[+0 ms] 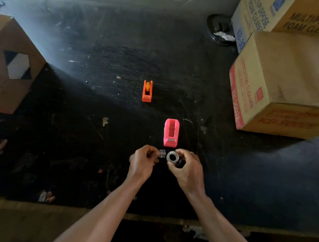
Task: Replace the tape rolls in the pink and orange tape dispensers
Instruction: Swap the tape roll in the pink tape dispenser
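Above a dark bench (73, 130), the left hand (143, 164) pinches a clear tape end (162, 153) while the right hand (187, 169) grips a tape roll (172, 157) just before the empty pink dispenser (171, 132), the orange dispenser (147, 91) farther back.

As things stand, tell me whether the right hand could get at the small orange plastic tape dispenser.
Probably not yet: the right hand grips a tape roll; otherwise bare table leads to the orange dispenser.
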`<act>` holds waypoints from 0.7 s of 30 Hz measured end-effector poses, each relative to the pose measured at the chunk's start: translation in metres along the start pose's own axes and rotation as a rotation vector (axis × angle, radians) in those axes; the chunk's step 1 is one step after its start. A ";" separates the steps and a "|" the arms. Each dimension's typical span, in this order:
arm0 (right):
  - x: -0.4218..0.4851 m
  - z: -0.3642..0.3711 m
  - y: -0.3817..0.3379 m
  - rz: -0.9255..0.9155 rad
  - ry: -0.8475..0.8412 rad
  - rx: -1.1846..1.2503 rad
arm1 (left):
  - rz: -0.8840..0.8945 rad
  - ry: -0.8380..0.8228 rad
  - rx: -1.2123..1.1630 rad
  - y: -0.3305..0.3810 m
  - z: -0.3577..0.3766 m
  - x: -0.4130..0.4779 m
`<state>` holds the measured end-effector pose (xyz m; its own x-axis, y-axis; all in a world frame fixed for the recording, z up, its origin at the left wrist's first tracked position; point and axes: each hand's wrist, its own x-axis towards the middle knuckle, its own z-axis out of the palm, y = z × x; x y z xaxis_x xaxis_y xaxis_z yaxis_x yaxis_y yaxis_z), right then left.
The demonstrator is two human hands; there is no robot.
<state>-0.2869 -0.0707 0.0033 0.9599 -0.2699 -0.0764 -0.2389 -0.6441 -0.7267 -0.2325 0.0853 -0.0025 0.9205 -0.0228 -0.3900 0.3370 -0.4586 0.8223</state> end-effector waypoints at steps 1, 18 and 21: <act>0.000 -0.001 -0.002 -0.005 -0.003 0.008 | 0.003 -0.001 -0.012 0.001 0.000 0.000; 0.011 -0.002 0.000 0.040 0.001 0.089 | 0.061 -0.005 -0.023 0.016 -0.007 0.003; 0.014 -0.004 -0.001 0.061 -0.007 0.108 | 0.063 -0.017 -0.001 0.021 -0.010 0.005</act>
<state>-0.2737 -0.0768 0.0052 0.9453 -0.3006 -0.1269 -0.2797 -0.5459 -0.7898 -0.2190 0.0846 0.0166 0.9365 -0.0663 -0.3445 0.2788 -0.4551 0.8456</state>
